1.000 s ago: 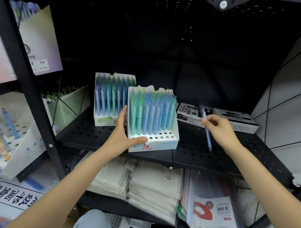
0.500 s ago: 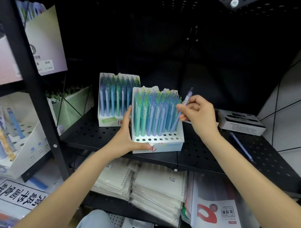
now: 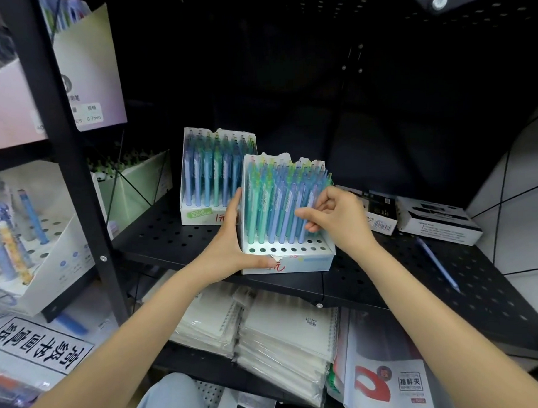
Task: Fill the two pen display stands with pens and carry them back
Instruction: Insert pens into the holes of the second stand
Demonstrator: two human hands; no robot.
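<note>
Two white pen display stands sit on a black perforated shelf (image 3: 177,237). The rear stand (image 3: 198,212) is packed with blue and green pens. The front stand (image 3: 294,261) holds rows of blue, green and yellow pens, and its front row of holes has no pens in it. My left hand (image 3: 232,251) grips the front stand's left front corner, thumb on its front face. My right hand (image 3: 335,216) pinches a blue pen (image 3: 315,199) at the stand's right side, its lower end among the standing pens. A loose blue pen (image 3: 436,263) lies on the shelf to the right.
Two flat pen boxes (image 3: 439,222) lie at the shelf's back right. A black upright post (image 3: 68,168) divides off the left shelves, which hold other pen stands (image 3: 50,251). Stacks of wrapped notebooks (image 3: 284,340) fill the shelf below.
My right hand picked a pen up from the shelf on the right, carried it left to the front stand and lowered it among the pens. My left hand kept its grip on the stand.
</note>
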